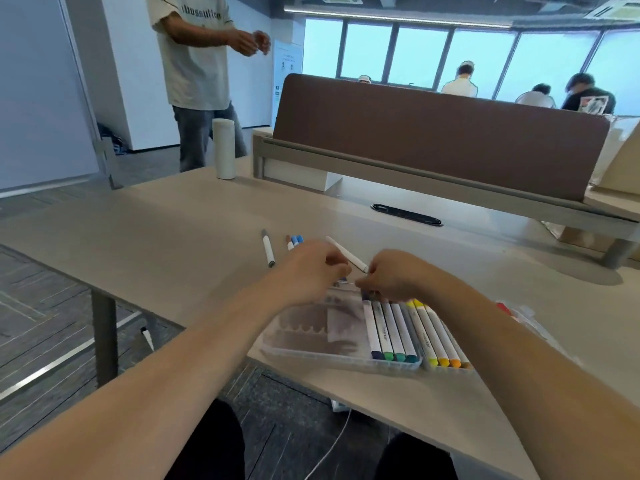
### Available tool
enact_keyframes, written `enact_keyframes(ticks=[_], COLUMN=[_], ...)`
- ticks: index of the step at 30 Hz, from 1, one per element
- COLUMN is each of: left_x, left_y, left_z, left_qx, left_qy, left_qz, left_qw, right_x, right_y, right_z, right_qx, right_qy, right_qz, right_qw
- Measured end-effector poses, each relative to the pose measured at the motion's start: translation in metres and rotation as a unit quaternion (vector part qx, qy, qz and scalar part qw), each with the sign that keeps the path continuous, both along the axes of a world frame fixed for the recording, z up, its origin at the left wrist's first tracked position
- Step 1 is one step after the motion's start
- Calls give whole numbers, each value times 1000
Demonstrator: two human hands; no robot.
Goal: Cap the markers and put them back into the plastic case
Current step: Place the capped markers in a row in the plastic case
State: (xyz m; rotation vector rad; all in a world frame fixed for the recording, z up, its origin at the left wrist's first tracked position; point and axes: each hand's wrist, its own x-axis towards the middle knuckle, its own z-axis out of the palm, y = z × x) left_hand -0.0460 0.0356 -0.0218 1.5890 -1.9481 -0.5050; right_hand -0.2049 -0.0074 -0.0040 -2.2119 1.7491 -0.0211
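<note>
Two hands in view, what's w/ each?

Right hand [391, 277] pinches the near end of a white marker [346, 254], thumb & fingers closed on it. Marker's tilted, far end up & left, clear of the table [173, 216].

And the other?

Left hand [310, 268]: fingers curled in, tips just beside the marker. Can't tell if it grips anything.

Where's the case?

Clear plastic case [311, 351] sits by the table's front edge, under both hands. Four markers [389, 329] lie in its right part, blue & green caps at near end. Yellow/orange markers [434, 332] lie just right of those.

Any loose?

Grey-tipped marker [268, 252] & blue-capped markers [296, 240] on table beyond the hands, approx. side by side.
</note>
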Motion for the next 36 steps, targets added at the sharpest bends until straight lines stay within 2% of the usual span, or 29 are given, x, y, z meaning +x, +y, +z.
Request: enact_keyframes(ticks=[5, 8, 15, 21, 27, 31, 36], left_x=[25, 38, 53, 52, 39, 19, -2], left_y=[-22, -34, -50, -48, -30, -12, 14], left_z=[2, 4, 4, -4, 0, 3, 7], left_qx=[5, -12, -8, -5, -8, 18, 47], left_qy=[86, 68, 91, 99, 49, 37, -48], left_qz=[64, 94, 109, 105, 100, 62, -2], left_qw=[994, 993, 990, 990, 994, 997, 998], right_x=[30, 46, 72, 75, 62, 41, 13], right_y=[-43, -62, -81, -84, -59, -19, 26], right_z=[-16, -17, -14, -14, 1, 13, 20], right_qx=[-69, -89, -33, -33, -63, 4, 92], right_qy=[17, 38, 98, 104, 54, 5, -29], right_qz=[-28, -37, -23, -17, -27, -32, -33], right_qw=[997, 995, 994, 994, 996, 999, 995])
